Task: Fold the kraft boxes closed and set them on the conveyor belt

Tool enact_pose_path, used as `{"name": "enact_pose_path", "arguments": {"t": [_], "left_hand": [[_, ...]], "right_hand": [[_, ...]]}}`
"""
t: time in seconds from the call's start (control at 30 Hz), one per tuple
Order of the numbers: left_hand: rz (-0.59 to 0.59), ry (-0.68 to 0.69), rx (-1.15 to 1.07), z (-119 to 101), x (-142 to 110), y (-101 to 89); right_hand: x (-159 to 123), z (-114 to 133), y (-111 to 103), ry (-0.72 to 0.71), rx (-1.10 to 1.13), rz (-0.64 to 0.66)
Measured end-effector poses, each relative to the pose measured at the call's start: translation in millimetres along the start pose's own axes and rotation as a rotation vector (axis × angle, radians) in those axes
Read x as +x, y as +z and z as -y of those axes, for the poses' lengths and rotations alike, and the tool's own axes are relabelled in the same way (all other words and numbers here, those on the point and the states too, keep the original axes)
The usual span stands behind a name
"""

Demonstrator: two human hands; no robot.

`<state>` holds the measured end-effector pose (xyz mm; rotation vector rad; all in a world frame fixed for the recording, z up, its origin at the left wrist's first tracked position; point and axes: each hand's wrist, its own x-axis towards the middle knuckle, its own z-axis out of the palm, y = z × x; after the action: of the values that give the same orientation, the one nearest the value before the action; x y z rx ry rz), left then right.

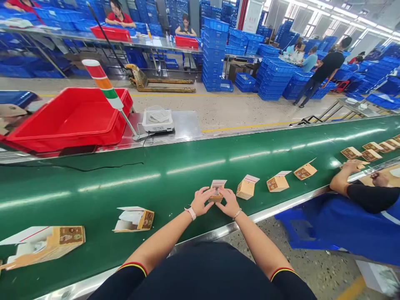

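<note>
**No wording can be read; the printed panels are too small**

Cartons on the green conveyor belt (93,183) each carry a brown printed panel with a pale central patch, but the lettering blurs at this size. This holds for the large carton (68,236) at the belt's left edge, the open carton (146,219) near the belt's near edge, the small carton (216,198) between the left hand (201,201) and right hand (230,202), and the row of cartons (304,171) toward the right end. Far back, a white sign (252,16) shows red marks, unreadable. Papers (158,116) on the white scale (158,125) show nothing legible either.
</note>
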<state>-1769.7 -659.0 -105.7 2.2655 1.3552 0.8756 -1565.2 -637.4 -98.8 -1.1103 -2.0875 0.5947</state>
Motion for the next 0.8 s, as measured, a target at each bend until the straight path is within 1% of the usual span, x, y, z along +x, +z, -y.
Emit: {"name": "enact_pose_path", "arguments": {"t": [0.03,0.1,0.17,0.23,0.3,0.4,0.47,0.53,0.6,0.67,0.8], "left_hand": [[0.025,-0.003,0.009,-1.0,5.4,0.5],[0.05,-0.034,0.016,-5.8,14.1,2.1],[0.069,-0.061,0.004,-12.4,20.1,5.3],[0.051,-0.113,-0.041,-18.0,24.3,10.8],[-0.029,-0.217,-0.132,-21.5,28.3,18.1],[-0.185,-0.441,-0.3,-24.0,36.2,28.7],[-0.217,-0.602,-0.469,-25.6,43.0,33.7],[-0.198,-0.722,-0.652,-28.9,50.5,37.3],[-0.176,-0.788,-0.774,-34.0,58.2,41.2],[-0.167,-0.817,-0.823,-40.4,66.4,45.9],[-0.184,-0.871,-0.891,-52.2,85.6,52.4]], "right_hand": [[3.7,-4.4,1.0,0.006,0.022,0.01],[6.8,-10.7,3.8,0.037,0.095,-0.009],[5.5,-14.7,7.1,0.075,0.146,-0.063],[1.6,-18.4,11.2,0.138,0.173,-0.15],[-2.7,-23.0,16.8,0.232,0.201,-0.267],[-5.8,-32.4,27.4,0.398,0.275,-0.44],[-3.9,-39.3,33.6,0.505,0.34,-0.513],[0.4,-45.3,36.9,0.589,0.4,-0.54],[5.5,-49.8,36.3,0.647,0.438,-0.536],[10.0,-53.1,32.8,0.678,0.455,-0.52],[16.9,-59.0,23.3,0.697,0.459,-0.494]]}}
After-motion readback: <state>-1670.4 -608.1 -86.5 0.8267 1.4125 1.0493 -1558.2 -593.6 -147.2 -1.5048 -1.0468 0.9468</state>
